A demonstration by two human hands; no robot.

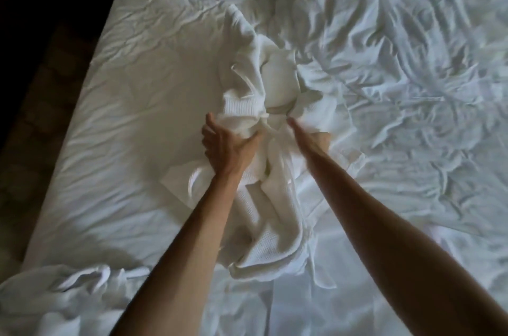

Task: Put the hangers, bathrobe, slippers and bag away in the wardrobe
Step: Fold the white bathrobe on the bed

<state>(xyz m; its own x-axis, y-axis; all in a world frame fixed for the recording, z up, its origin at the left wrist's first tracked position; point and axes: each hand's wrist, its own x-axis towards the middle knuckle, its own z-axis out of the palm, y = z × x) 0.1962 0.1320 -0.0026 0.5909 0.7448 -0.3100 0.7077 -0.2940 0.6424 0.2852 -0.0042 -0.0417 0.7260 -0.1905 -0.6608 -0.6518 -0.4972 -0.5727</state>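
On the bed (123, 104), mid-sheet: bathrobe (264, 104), white waffle weave, bunched. My left hand (228, 148) grips one fold; my right hand (310, 137) pinches another, fingers part hidden. Soft, limp, light-looking; likely to trail. Best gathered near the collar.

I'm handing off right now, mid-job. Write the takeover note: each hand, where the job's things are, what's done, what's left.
Left hand: grips a bunch of the white bathrobe.
Right hand: on the bathrobe's cloth beside the left hand; its fingers are blurred, so the grip is unclear.
Bathrobe: crumpled on the rumpled bed sheet, most of it resting on the bed.
Hangers, slippers, bag and wardrobe: none in view.
Done: nothing can be confirmed as put away from this view.
Left: lift the bathrobe clear and take it to the wardrobe; then find and store the hangers, slippers and bag.
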